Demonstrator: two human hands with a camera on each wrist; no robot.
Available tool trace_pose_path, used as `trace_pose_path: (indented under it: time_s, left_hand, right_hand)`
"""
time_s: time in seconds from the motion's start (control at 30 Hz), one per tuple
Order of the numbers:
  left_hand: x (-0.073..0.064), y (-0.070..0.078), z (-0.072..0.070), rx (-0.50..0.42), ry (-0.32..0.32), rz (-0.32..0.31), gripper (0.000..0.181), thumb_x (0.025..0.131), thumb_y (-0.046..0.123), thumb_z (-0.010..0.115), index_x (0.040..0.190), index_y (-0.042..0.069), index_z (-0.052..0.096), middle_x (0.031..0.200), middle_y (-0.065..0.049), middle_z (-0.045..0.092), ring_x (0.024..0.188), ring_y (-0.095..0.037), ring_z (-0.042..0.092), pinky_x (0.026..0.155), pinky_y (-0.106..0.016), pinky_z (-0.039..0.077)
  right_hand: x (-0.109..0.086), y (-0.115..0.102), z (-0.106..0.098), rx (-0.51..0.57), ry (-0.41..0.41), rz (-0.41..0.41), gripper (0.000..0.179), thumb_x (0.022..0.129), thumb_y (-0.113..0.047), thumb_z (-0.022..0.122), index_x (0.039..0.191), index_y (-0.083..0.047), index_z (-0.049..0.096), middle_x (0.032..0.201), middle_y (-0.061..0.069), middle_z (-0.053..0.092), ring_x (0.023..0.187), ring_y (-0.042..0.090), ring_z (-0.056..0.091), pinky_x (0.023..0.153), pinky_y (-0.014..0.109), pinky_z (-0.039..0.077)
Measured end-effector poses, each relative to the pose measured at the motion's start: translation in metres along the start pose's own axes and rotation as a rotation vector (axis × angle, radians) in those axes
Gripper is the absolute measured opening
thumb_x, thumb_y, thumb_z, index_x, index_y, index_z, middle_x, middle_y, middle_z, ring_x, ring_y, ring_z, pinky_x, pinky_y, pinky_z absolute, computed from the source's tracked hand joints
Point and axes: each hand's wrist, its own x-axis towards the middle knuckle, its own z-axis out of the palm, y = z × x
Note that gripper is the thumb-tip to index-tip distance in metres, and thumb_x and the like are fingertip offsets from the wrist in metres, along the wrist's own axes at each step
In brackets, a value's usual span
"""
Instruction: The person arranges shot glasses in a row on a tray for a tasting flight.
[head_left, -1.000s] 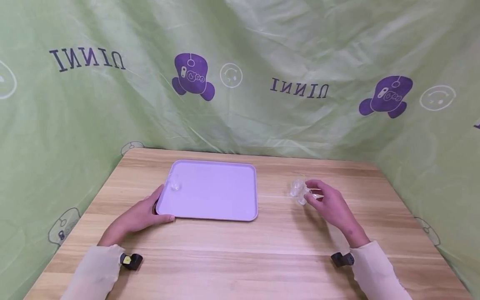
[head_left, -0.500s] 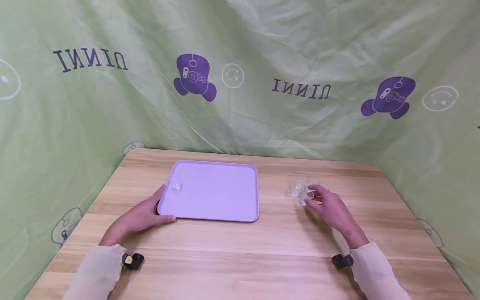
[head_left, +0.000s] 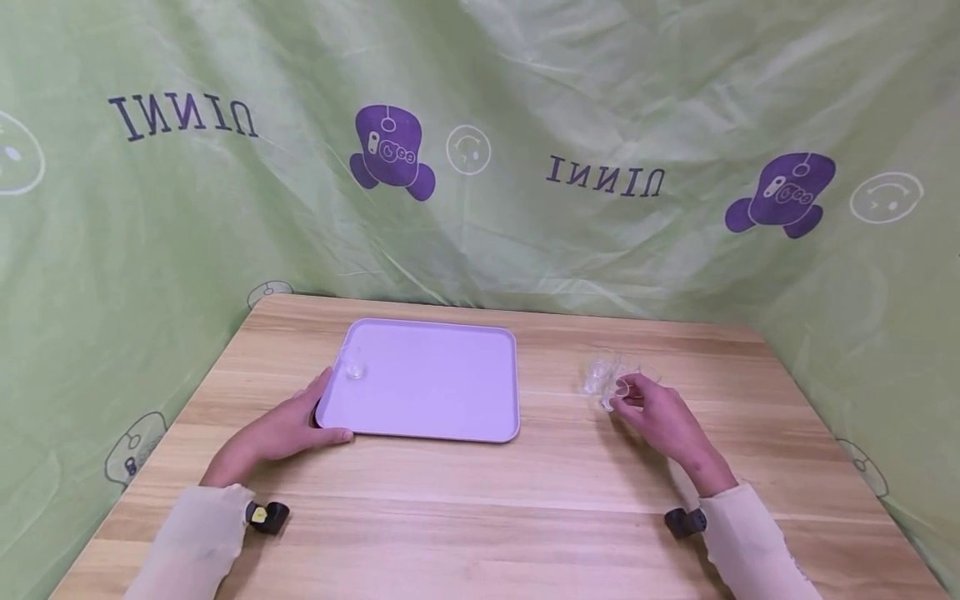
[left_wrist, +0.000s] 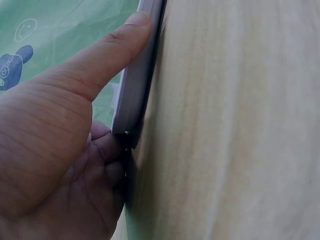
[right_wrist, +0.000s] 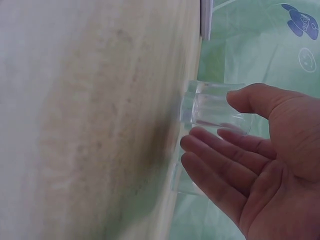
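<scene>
A purple tray [head_left: 435, 379] lies on the table, with a small clear glass [head_left: 355, 367] upright near its left edge. My left hand [head_left: 292, 427] grips the tray's near left corner. In the left wrist view the thumb lies along the tray's side wall [left_wrist: 135, 90], and the other fingers curl at the corner. Over on the right, my right hand [head_left: 660, 421] holds a small clear glass [head_left: 608, 402] between thumb and fingers. In the right wrist view this thick-bottomed glass [right_wrist: 212, 107] stands upright at table level, its rim partly behind the thumb.
More clear glasses [head_left: 597, 375] cluster just behind and left of the right hand; their outlines overlap, so the number is hard to tell. The wooden table [head_left: 465, 517] ends at a green printed cloth [head_left: 495, 242] at the back and sides.
My right hand's thumb and fingers have drawn in around the nearest glass. The left hand stays on the tray corner, and the view has shifted slightly.
</scene>
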Motion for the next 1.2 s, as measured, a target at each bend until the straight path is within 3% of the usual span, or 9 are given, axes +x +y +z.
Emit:
trace_pose_path:
  time_s: [0.73, 1.03, 1.2]
  left_hand:
    - [0.000, 0.000, 0.001, 0.006, 0.016, 0.003, 0.119, 0.087, 0.048, 0.081, 0.162, -0.006, 0.005, 0.165, -0.033, 0.012, 0.148, -0.052, 0.020, 0.115, -0.067, 0.021]
    - [-0.002, 0.000, 0.000, -0.008, 0.014, 0.004, 0.119, 0.087, 0.047, 0.082, 0.163, -0.002, 0.005, 0.166, -0.030, 0.014, 0.147, -0.050, 0.024, 0.115, -0.067, 0.023]
    - [-0.001, 0.001, 0.001, -0.002, 0.018, 0.013, 0.118, 0.087, 0.047, 0.082, 0.163, -0.004, 0.006, 0.165, -0.031, 0.015, 0.147, -0.051, 0.024, 0.115, -0.066, 0.023]
  right_hand:
    - [0.000, 0.003, -0.003, 0.041, 0.041, -0.034, 0.033, 0.097, -0.014, 0.074, 0.120, 0.007, 0.066, 0.106, 0.016, 0.073, 0.100, 0.036, 0.072, 0.087, 0.049, 0.058]
    - [-0.002, -0.007, -0.006, 0.130, 0.066, -0.048, 0.026, 0.096, -0.016, 0.076, 0.114, 0.002, 0.068, 0.103, 0.011, 0.072, 0.098, 0.032, 0.073, 0.080, 0.035, 0.060]
    - [0.002, -0.020, -0.004, 0.251, 0.046, -0.067, 0.029, 0.095, -0.016, 0.077, 0.115, 0.003, 0.067, 0.107, 0.014, 0.071, 0.099, 0.031, 0.072, 0.081, 0.027, 0.059]
